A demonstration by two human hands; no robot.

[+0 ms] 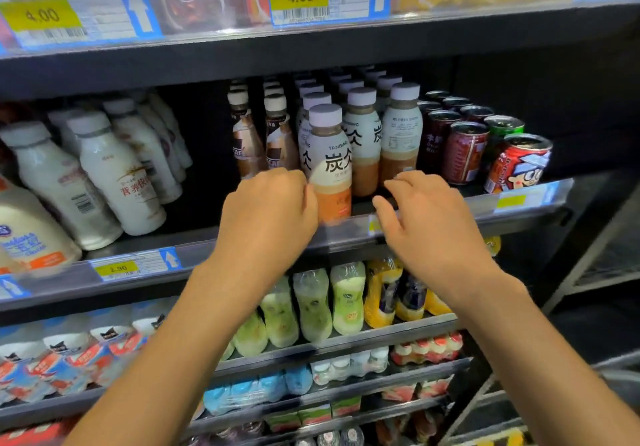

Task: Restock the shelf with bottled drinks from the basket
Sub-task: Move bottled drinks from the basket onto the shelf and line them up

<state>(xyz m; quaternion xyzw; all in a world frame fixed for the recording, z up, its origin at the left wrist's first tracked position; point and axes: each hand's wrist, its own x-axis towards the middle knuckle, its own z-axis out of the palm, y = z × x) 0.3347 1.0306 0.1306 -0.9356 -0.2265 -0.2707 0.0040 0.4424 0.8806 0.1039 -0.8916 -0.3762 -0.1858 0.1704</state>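
The white-capped plastic milk-tea bottle (329, 165) already stands at the dark metal shelf (450, 208) edge, left hand (266, 210) curled beside it, right hand (429, 217) open, empty, so placing looks done; basket unseen.

Bright, even light; motion-blurred edges, wide-angle bowing, dark shelf recesses.

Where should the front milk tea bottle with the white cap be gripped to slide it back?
Probably around the waist of the front bottle, coming from the open shelf front. It stands upright at the shelf edge, with neighbours close behind and on both sides. The left hand sits beside its lower body; the right hand is apart.
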